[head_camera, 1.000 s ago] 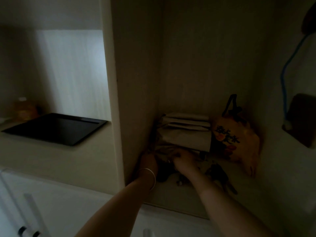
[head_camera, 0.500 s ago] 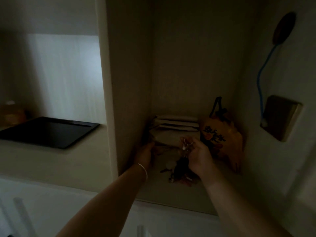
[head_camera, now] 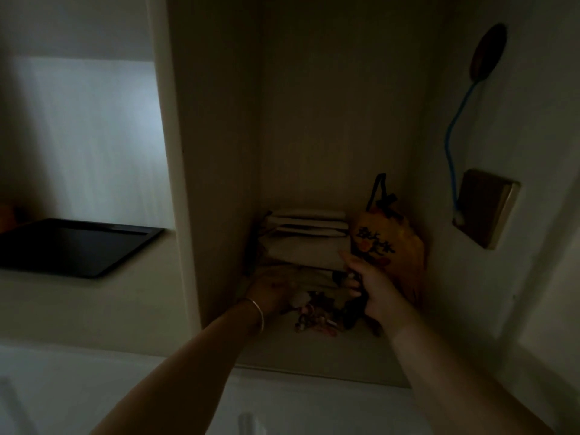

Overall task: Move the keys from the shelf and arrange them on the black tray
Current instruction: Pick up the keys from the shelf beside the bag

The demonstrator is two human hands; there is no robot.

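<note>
The scene is dim. Inside the shelf niche, my right hand [head_camera: 373,285] is closed around a dark bunch of keys [head_camera: 353,312] that hangs below my fist. More keys with small reddish and pale fobs [head_camera: 314,318] lie on the shelf floor [head_camera: 314,356] between my hands. My left hand [head_camera: 270,288], a thin bangle on its wrist, rests on the shelf at the left next to those keys; whether it holds anything is hidden in the dark. The black tray [head_camera: 72,249] lies flat on the counter to the left, beyond the niche's side wall.
Folded beige cloth bags [head_camera: 304,240] are stacked at the back of the niche. An orange printed bag [head_camera: 386,246] leans in the back right corner. A wall plate with a blue cord [head_camera: 483,211] is on the right wall. White cabinet fronts [head_camera: 94,387] lie below.
My right hand has closed on the dark key bunch and lifted it off the shelf. My left hand has shifted slightly toward the loose keys. The camera moved closer to the niche.
</note>
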